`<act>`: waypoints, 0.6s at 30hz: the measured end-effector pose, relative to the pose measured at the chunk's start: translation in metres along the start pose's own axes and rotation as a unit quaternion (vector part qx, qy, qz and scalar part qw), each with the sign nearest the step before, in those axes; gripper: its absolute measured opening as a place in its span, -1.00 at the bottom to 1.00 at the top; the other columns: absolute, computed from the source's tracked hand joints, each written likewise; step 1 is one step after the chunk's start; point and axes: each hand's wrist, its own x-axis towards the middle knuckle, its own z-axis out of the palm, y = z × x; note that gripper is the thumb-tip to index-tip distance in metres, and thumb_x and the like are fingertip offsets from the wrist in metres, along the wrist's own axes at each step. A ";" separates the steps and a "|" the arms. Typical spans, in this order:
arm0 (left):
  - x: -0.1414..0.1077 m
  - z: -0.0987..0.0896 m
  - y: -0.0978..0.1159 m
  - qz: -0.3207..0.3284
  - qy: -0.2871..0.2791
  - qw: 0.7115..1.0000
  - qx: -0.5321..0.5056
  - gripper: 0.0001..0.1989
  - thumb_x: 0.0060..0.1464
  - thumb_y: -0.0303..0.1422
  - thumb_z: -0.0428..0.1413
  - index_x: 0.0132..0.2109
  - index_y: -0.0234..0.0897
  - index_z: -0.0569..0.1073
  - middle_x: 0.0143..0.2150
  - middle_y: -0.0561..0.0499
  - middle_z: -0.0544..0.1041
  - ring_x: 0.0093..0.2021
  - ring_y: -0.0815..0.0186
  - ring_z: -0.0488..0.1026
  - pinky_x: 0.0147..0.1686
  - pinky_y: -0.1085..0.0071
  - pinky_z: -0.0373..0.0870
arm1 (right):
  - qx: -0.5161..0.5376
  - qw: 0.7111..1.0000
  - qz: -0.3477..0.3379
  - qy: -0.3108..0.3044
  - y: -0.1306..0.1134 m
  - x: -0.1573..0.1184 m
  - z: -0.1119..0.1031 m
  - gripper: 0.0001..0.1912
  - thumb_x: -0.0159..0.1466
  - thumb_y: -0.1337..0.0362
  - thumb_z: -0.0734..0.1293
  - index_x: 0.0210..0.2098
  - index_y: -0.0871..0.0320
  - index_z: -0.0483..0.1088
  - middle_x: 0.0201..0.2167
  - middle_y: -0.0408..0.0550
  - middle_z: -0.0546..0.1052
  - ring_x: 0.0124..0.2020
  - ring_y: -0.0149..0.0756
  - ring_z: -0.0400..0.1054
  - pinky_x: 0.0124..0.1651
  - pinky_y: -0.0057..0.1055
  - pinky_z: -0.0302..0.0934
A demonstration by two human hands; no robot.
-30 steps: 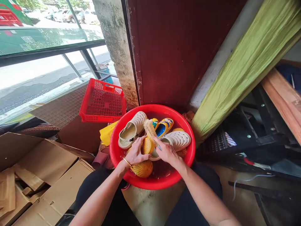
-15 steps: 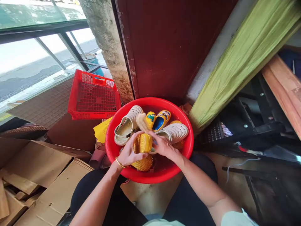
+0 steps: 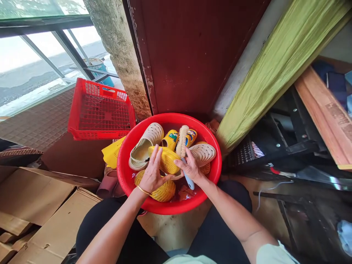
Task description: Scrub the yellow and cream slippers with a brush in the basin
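Observation:
My left hand grips a small yellow clog, its textured sole turned up toward me. In my right hand is a scrubbing brush with pale bristles and a light blue handle, bristle end pointing away. The right fingers are close to the clog's edge; whether they touch it I cannot tell. Both hands are over a red basin with some water in it. Beneath lies a yellow shoe, sole up. Cream clogs and small yellow clogs with cartoon decorations lie around.
Left of the basin stands a red plastic crate, with a yellow sheet and cardboard boxes nearer me. A dark red door is behind. A green curtain hangs to the right, beside a black metal frame.
The brush has swung upright and right, showing its blue handle. The yellow clog in my left hand has tilted over flatter. The view has shifted slightly right.

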 end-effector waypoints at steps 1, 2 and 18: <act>0.000 0.001 -0.002 -0.019 0.017 1.000 -0.002 0.19 0.08 0.05 0.30 0.55 -0.22 -0.25 0.56 -0.45 -0.13 0.56 -0.22 -0.14 0.44 -0.19 0.00 | 0.004 1.000 -0.005 0.015 -0.002 -0.001 0.000 -0.07 0.22 -0.05 0.47 0.41 0.07 0.03 -0.47 -0.34 0.42 -0.72 -0.51 0.19 -0.70 -0.56 0.11; 0.000 0.003 -0.003 -0.045 0.034 0.998 -0.003 0.22 0.02 0.12 0.31 0.54 -0.25 -0.21 0.55 -0.46 -0.09 0.55 -0.24 -0.12 0.43 -0.21 0.00 | 0.006 1.000 -0.010 0.030 -0.004 -0.001 0.000 -0.07 0.22 -0.05 0.46 0.42 0.07 0.02 -0.47 -0.33 0.43 -0.72 -0.51 0.18 -0.70 -0.55 0.11; 0.019 0.016 0.021 -0.336 0.126 0.747 -0.560 -0.26 0.06 -0.12 0.30 0.35 -0.15 0.33 0.21 -0.12 0.53 0.13 0.05 0.53 0.09 0.16 0.51 | -0.316 0.913 -0.258 0.001 0.028 -0.039 0.015 -0.18 0.36 0.13 0.38 0.51 0.11 0.03 0.25 0.16 0.50 0.19 -0.02 0.47 0.20 -0.13 0.42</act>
